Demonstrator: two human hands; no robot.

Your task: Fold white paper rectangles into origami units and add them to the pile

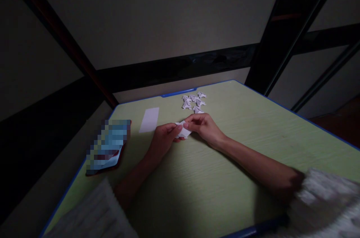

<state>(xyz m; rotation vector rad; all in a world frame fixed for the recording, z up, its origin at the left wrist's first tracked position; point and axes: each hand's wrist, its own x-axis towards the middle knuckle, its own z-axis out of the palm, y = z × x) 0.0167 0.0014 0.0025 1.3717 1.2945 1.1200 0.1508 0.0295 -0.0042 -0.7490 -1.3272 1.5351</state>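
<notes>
Between my two hands is a small folded piece of white paper [184,130], held just above the table. My left hand [165,136] pinches its left side, thumb on top and fingers underneath. On the right side, my right hand [204,127] grips it between thumb and fingers. Just beyond my hands lie several folded white paper figures [198,102], grouped loosely; the nearest sits right behind my right hand. A flat white sheet of paper [150,119] rests to the left of my left hand.
The pale green table [253,125] has a blue edge, with a blue strip [179,92] at the back. A phone-like object with a red edge [108,148], its screen blurred, lies at the left. Dark-banded panels [168,16] stand close behind the table.
</notes>
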